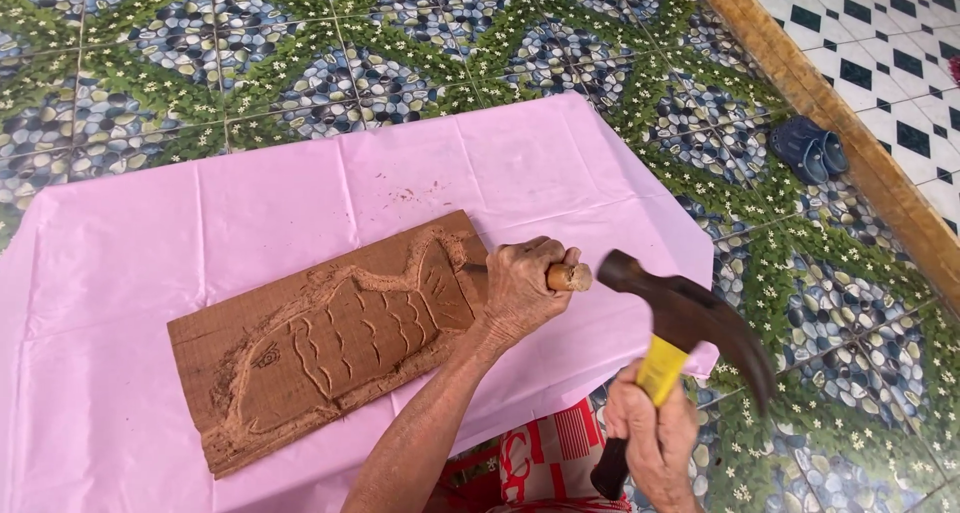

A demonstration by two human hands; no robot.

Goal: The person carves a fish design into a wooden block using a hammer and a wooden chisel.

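Where the pink sheet [150, 273] covers the patterned floor tiles [300, 63], a brown wooden board [330, 343] lies on it, carved with a fish and dusted with chips. At the board's right end the left hand [520, 288] is clenched around a wooden-handled chisel [568, 277], forearm angled up from below. Just right, the right hand [650, 438] grips a claw hammer [690, 318] by its yellow-and-black handle, head close to the chisel's butt. Blue sandals [808, 148] sit far right.

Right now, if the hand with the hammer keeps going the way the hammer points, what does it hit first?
Most likely the wooden end of the chisel that the left hand grips; the hammer in the right hand faces it, close by.
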